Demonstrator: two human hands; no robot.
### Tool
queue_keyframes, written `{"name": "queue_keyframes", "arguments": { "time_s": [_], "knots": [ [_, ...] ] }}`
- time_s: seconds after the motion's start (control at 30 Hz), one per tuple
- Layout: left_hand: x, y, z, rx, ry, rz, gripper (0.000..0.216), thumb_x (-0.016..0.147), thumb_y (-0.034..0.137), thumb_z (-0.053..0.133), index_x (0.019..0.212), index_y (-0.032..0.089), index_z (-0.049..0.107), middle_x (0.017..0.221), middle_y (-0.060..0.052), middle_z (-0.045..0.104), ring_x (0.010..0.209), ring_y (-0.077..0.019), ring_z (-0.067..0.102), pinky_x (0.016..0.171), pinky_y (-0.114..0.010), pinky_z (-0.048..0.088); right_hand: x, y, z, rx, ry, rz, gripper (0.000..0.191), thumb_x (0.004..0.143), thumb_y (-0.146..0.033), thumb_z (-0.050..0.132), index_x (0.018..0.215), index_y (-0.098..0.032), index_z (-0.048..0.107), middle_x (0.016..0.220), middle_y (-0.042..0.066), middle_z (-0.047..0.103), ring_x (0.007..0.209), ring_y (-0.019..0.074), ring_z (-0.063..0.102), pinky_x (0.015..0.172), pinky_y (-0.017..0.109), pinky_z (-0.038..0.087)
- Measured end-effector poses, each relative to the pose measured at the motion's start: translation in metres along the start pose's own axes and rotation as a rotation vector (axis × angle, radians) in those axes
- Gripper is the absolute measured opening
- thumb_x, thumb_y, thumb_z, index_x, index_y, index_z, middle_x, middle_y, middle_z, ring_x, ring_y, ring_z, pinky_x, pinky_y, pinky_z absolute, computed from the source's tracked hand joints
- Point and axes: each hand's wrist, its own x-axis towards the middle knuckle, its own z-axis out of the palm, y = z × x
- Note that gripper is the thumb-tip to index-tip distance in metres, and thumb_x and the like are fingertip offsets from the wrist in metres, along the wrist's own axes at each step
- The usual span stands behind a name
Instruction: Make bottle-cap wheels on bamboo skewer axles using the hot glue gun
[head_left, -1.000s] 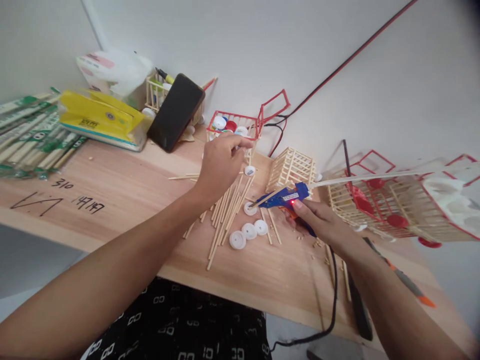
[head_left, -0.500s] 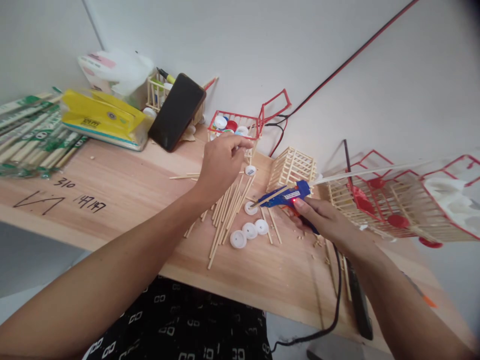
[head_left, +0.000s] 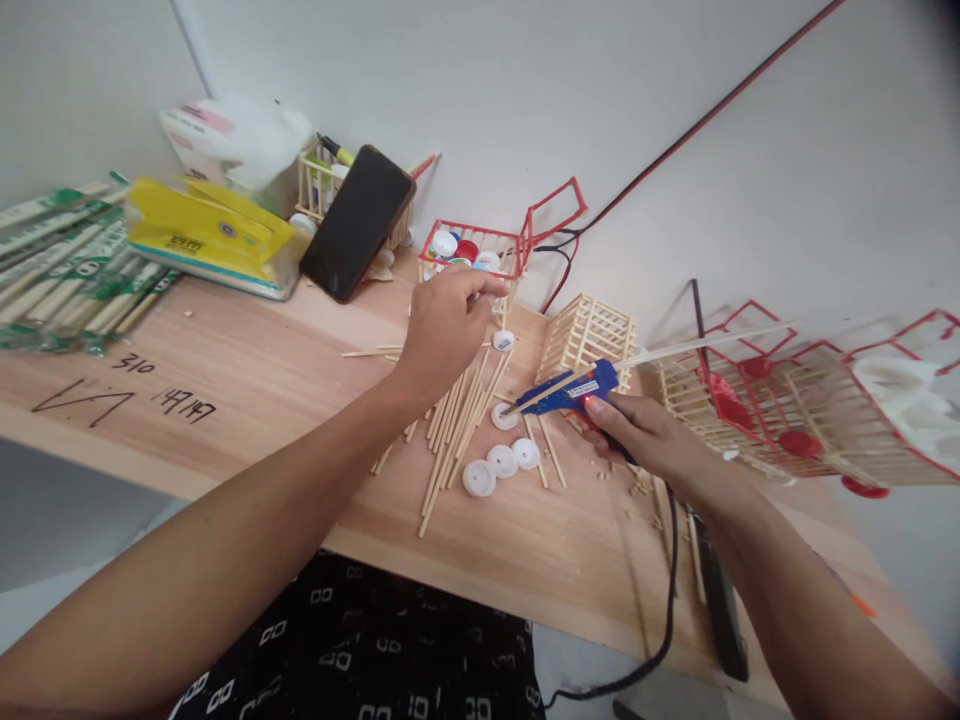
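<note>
My right hand (head_left: 626,425) is closed around the handle of a blue glue gun (head_left: 574,388) with a lit red light. A long translucent glue stick (head_left: 709,343) sticks out of its back. The nozzle points at a white bottle cap (head_left: 505,416) on the table. Beside the gun a thin wooden stick slants across. My left hand (head_left: 450,320) hovers palm down in front of a red-rimmed stick basket (head_left: 517,262) of bottle caps, its fingers bent and loosely apart, with nothing visible in them. Below it are loose wooden sticks (head_left: 457,430) and another cap (head_left: 503,341).
Several white caps (head_left: 479,478) lie near the front. Stick-built frames (head_left: 589,335) stand along the wall, red-trimmed ones (head_left: 750,400) at right. A phone (head_left: 358,222), yellow packet (head_left: 214,240) and wrapped chopsticks (head_left: 82,270) occupy the left. A black cord (head_left: 671,600) hangs over the edge.
Both hands and the glue gun hold nearly the same places. The view has shifted very slightly, and the glue stick's far end appears shorter and clearer.
</note>
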Motion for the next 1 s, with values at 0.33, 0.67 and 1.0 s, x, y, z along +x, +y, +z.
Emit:
{"name": "queue_keyframes", "arguments": {
  "time_s": [0.33,0.67,1.0],
  "knots": [
    [-0.0007,-0.0007,0.0004,-0.010,0.010,0.009,0.026,0.076,0.005,0.051,0.086,0.016,0.072,0.088,-0.004,0.073,0.081,-0.0143,0.064,0.074,-0.027,0.050,0.0022,0.0052,-0.0014,-0.016,-0.006,0.010,0.051,0.085,-0.065,0.040,0.067,-0.018,0.048,0.057,-0.001,0.049,0.048,0.0096,0.045,0.045,0.022,0.035],
    [-0.0002,-0.0010,0.0001,-0.001,0.007,0.003,0.025,0.076,0.006,0.051,0.086,0.016,0.072,0.089,-0.004,0.073,0.084,-0.0146,0.064,0.075,-0.027,0.050,0.0034,0.0066,-0.0015,-0.038,-0.008,-0.018,0.050,0.086,-0.064,0.039,0.066,-0.019,0.046,0.054,-0.002,0.048,0.047,0.0094,0.043,0.044,0.022,0.035],
    [-0.0001,-0.0008,0.0000,0.006,0.012,-0.005,0.025,0.076,0.006,0.052,0.086,0.016,0.072,0.091,-0.004,0.073,0.084,-0.0148,0.064,0.075,-0.028,0.050,0.0047,0.0012,-0.0043,-0.050,-0.018,-0.059,0.049,0.087,-0.062,0.040,0.062,-0.019,0.044,0.052,-0.003,0.044,0.046,0.0085,0.041,0.045,0.023,0.034]
  ]
}}
